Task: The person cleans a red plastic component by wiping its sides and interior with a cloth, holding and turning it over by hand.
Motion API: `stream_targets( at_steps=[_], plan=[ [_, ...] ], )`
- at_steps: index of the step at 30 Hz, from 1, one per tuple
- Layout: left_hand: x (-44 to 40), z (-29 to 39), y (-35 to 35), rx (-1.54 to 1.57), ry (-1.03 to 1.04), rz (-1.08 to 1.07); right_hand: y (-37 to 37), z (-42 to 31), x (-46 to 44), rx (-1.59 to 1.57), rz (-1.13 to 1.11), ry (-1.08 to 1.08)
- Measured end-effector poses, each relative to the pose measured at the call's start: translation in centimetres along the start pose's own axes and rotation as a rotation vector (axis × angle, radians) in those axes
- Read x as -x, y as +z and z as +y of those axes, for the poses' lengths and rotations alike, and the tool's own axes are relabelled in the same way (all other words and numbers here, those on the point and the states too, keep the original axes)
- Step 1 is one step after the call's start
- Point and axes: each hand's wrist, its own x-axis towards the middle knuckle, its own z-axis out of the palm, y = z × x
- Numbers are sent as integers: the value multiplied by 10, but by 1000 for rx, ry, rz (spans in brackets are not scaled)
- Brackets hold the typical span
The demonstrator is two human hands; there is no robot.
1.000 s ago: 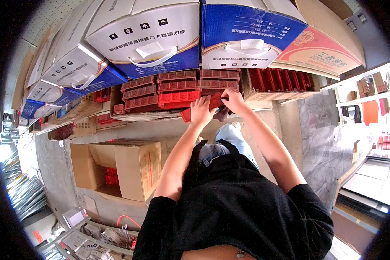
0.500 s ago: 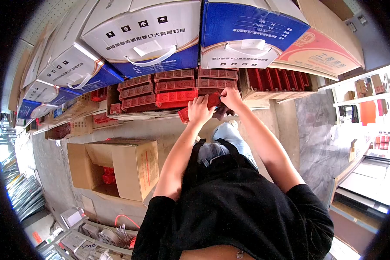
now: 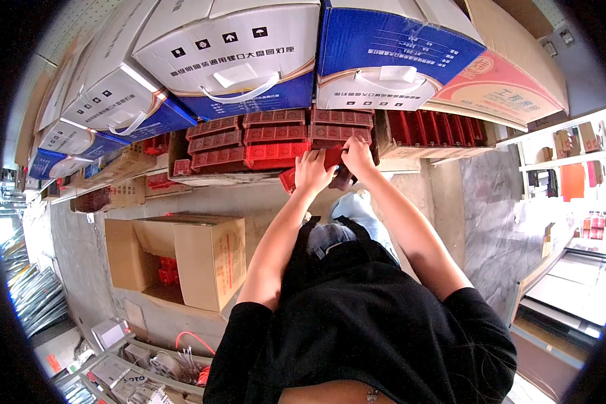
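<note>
A row of red plastic junction boxes [image 3: 332, 157] is held between my two hands, in front of the stacked stock. My left hand [image 3: 314, 171] is closed over its left part, and a red end [image 3: 287, 180] sticks out beyond the fingers. My right hand [image 3: 357, 155] grips the right end with the fingers curled. Below the right hand shows a dark reddish-brown piece [image 3: 343, 180], partly covered. Just behind my hands, rows of red junction boxes [image 3: 276, 155] and darker maroon ones [image 3: 341, 117] lie stacked in an open carton.
Blue and white cartons [image 3: 259, 60] with handles stand above the stock. An open carton [image 3: 388, 149] of dark red boxes is at the right. On the floor at left, an open cardboard box [image 3: 212, 262] contains red pieces. A shelf rack [image 3: 124, 363] stands at lower left.
My hands keep hold of the red junction boxes. The right hand has shifted slightly, and the red row sits a little more behind the fingers. The camera view has tilted slightly.
</note>
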Motion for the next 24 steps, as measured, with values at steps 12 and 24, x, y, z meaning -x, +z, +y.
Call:
stream_targets(
  at_steps=[12, 24],
  plan=[
    [-2, 10, -7, -60, 51, 32, -28, -2, -18, 12, -315, 105],
    [-3, 15, -18, -70, 74, 35, -12, -8, 22, -95, 99, 151]
  ],
)
